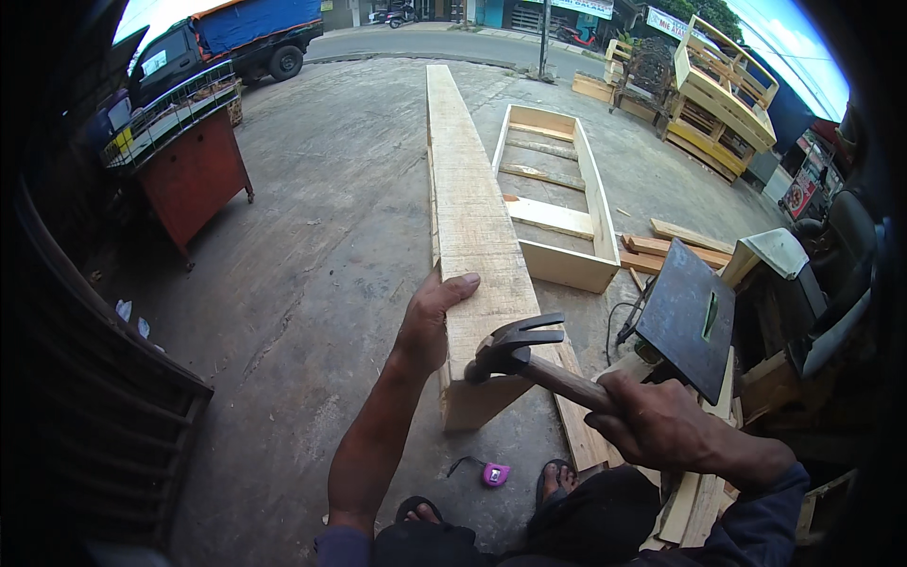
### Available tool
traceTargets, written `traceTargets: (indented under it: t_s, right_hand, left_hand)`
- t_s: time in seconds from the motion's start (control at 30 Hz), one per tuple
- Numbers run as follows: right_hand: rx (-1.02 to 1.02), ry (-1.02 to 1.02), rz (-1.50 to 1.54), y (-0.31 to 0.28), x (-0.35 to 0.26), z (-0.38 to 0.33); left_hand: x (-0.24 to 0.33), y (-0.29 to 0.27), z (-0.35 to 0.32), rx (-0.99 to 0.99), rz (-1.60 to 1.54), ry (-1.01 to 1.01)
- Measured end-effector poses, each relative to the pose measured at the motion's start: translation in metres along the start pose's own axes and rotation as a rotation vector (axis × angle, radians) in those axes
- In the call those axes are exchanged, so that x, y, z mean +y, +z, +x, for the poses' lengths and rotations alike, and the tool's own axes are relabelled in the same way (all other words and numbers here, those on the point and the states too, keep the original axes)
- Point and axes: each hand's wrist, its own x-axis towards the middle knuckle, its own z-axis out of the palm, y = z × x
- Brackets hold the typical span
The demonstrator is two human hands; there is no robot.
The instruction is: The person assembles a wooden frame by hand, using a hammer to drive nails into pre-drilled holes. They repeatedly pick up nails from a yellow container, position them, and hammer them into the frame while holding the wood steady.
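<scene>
My left hand grips the left edge of a long pale wooden board assembly that stretches away from me over the concrete, thumb lying on its top face. My right hand is shut on the wooden handle of a claw hammer. The dark steel hammer head hovers just above the board's near end, claw pointing right. Both forearms come in from the lower edge.
A rectangular wooden frame lies right of the board. A table saw and plank offcuts sit at right. A pink tape measure lies by my sandalled feet. A red cart stands left; a truck is parked beyond.
</scene>
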Motion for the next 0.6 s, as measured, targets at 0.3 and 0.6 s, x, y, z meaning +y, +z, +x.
traceTargets:
  t_s: [0.3, 0.6]
  right_hand:
    - [0.439, 0.754, 0.298, 0.214, 0.142, -0.081]
    - [0.255, 1.171, 0.117, 0.337, 0.157, -0.16]
  left_hand:
    - [0.058, -0.03, -0.055, 0.296, 0.1, -0.141]
    - [0.071, -0.016, -0.122, 0.576, 0.163, 0.037]
